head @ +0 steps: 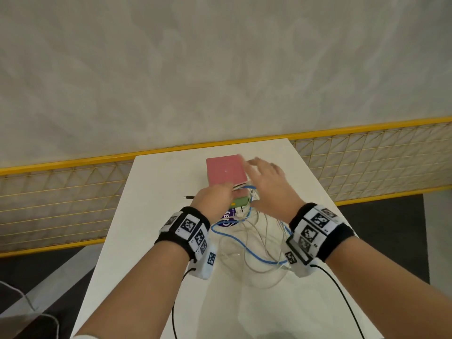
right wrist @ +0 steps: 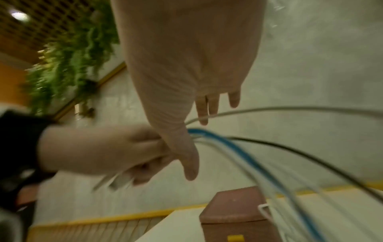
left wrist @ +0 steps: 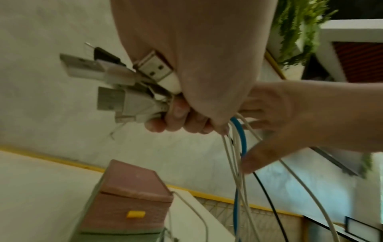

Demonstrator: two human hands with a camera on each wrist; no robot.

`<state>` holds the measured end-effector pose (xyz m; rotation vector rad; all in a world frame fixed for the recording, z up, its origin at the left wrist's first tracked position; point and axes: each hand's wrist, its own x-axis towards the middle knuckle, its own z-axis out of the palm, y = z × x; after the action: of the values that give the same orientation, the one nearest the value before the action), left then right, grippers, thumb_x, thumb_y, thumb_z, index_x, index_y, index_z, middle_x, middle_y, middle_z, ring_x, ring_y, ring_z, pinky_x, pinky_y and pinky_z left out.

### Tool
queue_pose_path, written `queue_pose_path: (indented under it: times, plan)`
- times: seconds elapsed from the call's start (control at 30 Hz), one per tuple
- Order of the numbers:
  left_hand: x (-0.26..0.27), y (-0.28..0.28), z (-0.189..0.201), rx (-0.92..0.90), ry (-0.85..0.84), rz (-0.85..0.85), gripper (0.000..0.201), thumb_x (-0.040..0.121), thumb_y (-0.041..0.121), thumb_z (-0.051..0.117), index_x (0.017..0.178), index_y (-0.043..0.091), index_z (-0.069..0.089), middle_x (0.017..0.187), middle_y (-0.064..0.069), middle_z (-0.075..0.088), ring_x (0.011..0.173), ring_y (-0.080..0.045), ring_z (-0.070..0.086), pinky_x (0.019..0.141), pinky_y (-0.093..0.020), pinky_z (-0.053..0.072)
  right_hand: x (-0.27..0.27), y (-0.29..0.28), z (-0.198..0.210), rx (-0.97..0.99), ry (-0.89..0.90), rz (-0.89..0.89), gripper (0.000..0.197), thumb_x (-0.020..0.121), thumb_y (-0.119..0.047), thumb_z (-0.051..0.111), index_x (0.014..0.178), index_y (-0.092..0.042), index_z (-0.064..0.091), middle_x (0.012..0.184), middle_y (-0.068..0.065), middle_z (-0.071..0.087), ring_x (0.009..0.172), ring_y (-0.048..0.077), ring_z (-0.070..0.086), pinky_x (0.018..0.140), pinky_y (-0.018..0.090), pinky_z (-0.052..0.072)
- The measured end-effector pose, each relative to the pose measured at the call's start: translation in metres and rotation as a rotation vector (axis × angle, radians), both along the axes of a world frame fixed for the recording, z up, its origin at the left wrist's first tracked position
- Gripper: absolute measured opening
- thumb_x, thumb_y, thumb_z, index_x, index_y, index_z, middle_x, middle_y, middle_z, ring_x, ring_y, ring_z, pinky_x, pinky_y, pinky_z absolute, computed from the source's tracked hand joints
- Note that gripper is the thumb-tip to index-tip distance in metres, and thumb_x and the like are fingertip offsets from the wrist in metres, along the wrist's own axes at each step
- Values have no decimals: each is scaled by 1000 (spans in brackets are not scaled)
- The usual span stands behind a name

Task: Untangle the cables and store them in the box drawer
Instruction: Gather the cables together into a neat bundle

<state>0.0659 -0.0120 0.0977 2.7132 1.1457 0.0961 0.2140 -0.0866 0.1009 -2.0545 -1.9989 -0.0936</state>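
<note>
My left hand (head: 219, 195) grips a bundle of cable ends, and their white USB plugs (left wrist: 124, 81) stick out of the fist (left wrist: 180, 117). From it a blue cable (head: 247, 248), thin white cables (head: 259, 241) and a black one (left wrist: 269, 196) hang in loops to the table. My right hand (head: 263, 179) is open beside the bundle. Its fingers (right wrist: 213, 104) are straight, and the strands pass between them and the thumb (right wrist: 190, 163). The pink box (head: 226, 170) stands just beyond both hands. Its drawer front carries a yellow handle (left wrist: 135, 214).
A green part (head: 241, 201) juts out below the box front; whether it is a drawer is unclear. A purple-labelled item (head: 228, 217) lies under the cables. A black jack plug (head: 188, 197) lies on the white table (head: 151, 216). Yellow mesh railing (head: 61, 199) flanks the table.
</note>
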Motion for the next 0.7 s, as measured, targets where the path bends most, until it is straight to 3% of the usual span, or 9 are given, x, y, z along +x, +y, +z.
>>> queue_pose_path:
  times: [0.07,0.13,0.23,0.3,0.37,0.53,0.63,0.7]
  plan:
    - [10,-6,7,0,22,-68,27,101,23,39,112,7,58,96,-14,67,83,-33,63,65,-33,39,-16,9,-8,-16,-10,80,85,71,-1,61,145,-21,22,124,6,54,118,25,50,102,41,35]
    - [10,-9,15,9,-21,-115,29,101,29,41,113,12,60,96,-11,69,81,-31,63,66,-34,44,-14,14,-9,-17,121,66,53,77,0,54,127,-14,43,102,9,66,96,30,62,80,35,42]
    - [-3,-2,21,42,-91,-169,30,97,49,43,107,28,61,89,3,70,82,-22,63,77,-37,46,-7,10,-6,56,262,21,28,81,-6,53,107,-11,61,89,12,71,82,33,63,66,28,36]
    - [-10,3,26,-17,-87,-166,28,94,54,47,91,28,57,77,7,63,73,-17,59,68,-33,42,-7,7,-6,85,339,15,22,82,-10,56,101,-13,68,88,9,72,81,29,63,65,27,36]
    - [-11,4,30,-80,-76,-168,24,94,48,53,84,26,50,74,6,57,70,-19,56,59,-32,39,-7,7,-7,37,367,-12,21,83,-12,56,97,-15,70,86,7,71,80,26,63,65,26,36]
    - [-6,-2,40,-148,-74,-237,19,88,35,59,96,17,63,86,-3,67,76,-23,64,66,-36,52,-19,10,1,70,-70,14,15,76,-12,57,89,-12,64,86,6,63,82,28,61,81,34,37]
    - [-10,-4,52,-221,-174,-190,22,84,37,68,93,17,64,85,2,67,70,-14,62,62,-27,50,-21,6,9,-9,46,48,20,84,-11,48,100,-7,60,92,13,65,85,32,60,67,30,33]
    - [-16,-3,60,-321,-367,-137,26,82,42,72,96,21,66,85,10,66,72,-6,63,66,-24,52,-16,2,9,-8,182,-5,25,84,-18,44,96,-7,63,85,15,67,79,34,58,62,29,29]
